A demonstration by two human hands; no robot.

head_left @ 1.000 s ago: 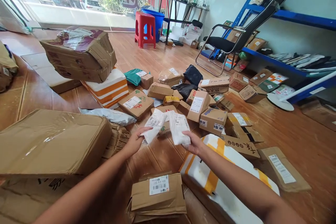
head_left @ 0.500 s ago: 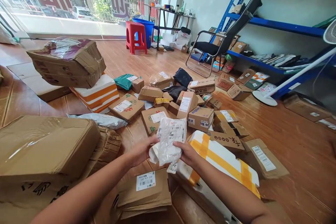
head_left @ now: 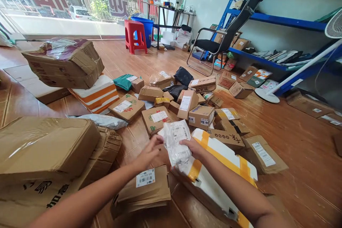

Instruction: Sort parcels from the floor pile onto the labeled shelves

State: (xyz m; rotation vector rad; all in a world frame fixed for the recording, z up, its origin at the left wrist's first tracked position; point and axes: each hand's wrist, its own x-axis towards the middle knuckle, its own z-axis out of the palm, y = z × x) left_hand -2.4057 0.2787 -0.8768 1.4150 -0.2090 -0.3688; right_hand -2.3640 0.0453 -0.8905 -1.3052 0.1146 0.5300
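Observation:
In front of me, my right hand [head_left: 192, 148] grips a small white plastic mailer bag [head_left: 176, 139] with a printed shipping label, thumb on top. The bag is crumpled and hangs above the parcels. My left hand [head_left: 149, 151] is just left of it, fingers loosely bent and apart, the fingertips near the bag's left edge; whether they touch is hard to tell. Below the hands are a brown carton with a label [head_left: 144, 192] and a white foam box with yellow tape [head_left: 221, 153].
Many cartons and bags lie on the wooden floor, among them a labelled brown box [head_left: 188, 105] and a black bag [head_left: 183, 76]. Large cartons [head_left: 48, 149] stand at left. Farther off are a red stool [head_left: 135, 35], a black chair [head_left: 213, 44], blue shelves [head_left: 288, 21] and a white fan [head_left: 267, 95].
My left hand has loosened from the mailer bag and drawn slightly down. The bag has tilted and stays in my right hand. The view has shifted slightly.

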